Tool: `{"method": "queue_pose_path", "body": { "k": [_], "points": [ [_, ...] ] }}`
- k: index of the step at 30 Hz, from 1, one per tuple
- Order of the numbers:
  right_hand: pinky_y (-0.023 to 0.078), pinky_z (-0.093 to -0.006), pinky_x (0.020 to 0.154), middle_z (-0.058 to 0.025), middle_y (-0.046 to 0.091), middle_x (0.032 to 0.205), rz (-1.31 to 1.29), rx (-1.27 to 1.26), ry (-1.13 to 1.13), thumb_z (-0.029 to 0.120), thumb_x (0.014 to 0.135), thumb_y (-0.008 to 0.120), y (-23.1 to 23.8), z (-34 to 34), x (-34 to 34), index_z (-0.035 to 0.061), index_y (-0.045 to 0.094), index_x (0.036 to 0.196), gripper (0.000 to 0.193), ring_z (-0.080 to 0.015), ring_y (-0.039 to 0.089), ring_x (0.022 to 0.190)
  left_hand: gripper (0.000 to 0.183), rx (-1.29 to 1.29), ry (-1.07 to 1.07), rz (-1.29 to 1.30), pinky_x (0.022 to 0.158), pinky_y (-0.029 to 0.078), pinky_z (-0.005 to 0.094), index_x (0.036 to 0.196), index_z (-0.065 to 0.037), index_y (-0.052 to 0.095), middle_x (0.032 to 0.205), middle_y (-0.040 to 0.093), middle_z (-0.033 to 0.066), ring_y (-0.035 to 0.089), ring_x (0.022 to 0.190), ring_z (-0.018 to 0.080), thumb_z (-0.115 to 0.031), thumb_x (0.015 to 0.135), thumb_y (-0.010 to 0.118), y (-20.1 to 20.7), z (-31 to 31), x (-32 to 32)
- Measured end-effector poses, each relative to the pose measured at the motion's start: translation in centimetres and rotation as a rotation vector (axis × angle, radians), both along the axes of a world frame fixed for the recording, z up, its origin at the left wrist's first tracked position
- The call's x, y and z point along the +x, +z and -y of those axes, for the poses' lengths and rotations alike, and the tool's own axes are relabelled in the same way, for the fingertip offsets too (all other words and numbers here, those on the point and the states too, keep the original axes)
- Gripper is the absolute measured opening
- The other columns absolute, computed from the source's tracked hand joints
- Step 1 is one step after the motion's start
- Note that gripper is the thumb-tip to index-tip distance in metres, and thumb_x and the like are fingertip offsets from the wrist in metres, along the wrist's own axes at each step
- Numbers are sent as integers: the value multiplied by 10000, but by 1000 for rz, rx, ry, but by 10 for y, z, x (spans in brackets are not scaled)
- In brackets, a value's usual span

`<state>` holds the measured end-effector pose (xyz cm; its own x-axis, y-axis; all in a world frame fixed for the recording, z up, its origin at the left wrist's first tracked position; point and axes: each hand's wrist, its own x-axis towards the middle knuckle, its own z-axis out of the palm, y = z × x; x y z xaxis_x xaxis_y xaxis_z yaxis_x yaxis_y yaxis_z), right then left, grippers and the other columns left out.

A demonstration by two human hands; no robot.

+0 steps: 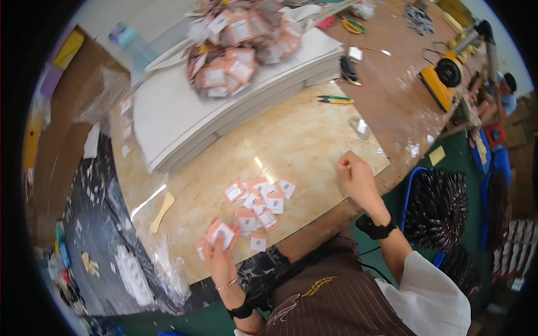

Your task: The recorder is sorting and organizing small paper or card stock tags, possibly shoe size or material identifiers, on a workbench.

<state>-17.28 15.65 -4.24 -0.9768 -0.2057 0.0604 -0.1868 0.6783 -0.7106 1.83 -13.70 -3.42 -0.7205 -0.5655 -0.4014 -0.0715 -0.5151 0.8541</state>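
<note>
My left hand point(220, 260) is closed on a small pink-and-white card point(222, 232) near the table's front edge. More of these cards point(262, 197) lie in a loose, overlapping spread just beyond and to the right of it. Off to the right, my right hand point(360, 182) is raised over the tabletop with thumb and fingertips pinched together. Whatever is in that pinch, if anything, is too small to name. A large heap of similar pink-and-white packets point(238, 67) sits on the white raised stand at the back.
A white stand point(168, 120) runs across the tabletop's back. Yellow-green thread snips point(336, 100) lie at its right end, a wooden stick point(162, 213) at left. Clear plastic film point(170, 274) is near front left. A blue crate point(408, 196) of dark items stands right; another person point(499, 101) sits beyond.
</note>
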Motion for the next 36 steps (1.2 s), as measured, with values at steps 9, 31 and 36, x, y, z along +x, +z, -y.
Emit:
{"method": "queue_pose_path", "body": {
  "k": [9, 31, 36],
  "points": [
    [435, -282, 543, -77, 633, 683, 438, -426, 577, 49, 897, 579, 52, 103, 58, 18, 526, 929, 70, -139, 597, 591, 386, -131, -88, -25, 808, 606, 372, 1258, 82, 496, 1148, 617, 173, 655, 1000, 260, 60, 881, 574, 26, -28, -23],
    [449, -361, 520, -79, 649, 674, 369, -229, 641, 143, 899, 597, 56, 140, 69, 33, 592, 1080, 212, -245, 617, 537, 392, -514, 13, 5, 799, 572, 288, 1204, 92, 577, 1034, 688, 179, 665, 920, 173, 102, 821, 657, 27, -36, -19],
    [451, -362, 517, -92, 661, 681, 361, -188, 655, 140, 892, 601, 62, 142, 67, 25, 581, 990, 152, -259, 630, 552, 398, -570, 20, 45, 805, 558, 273, 1203, 76, 592, 1031, 691, 166, 662, 913, 158, 103, 812, 666, 27, -34, -18]
  ]
}}
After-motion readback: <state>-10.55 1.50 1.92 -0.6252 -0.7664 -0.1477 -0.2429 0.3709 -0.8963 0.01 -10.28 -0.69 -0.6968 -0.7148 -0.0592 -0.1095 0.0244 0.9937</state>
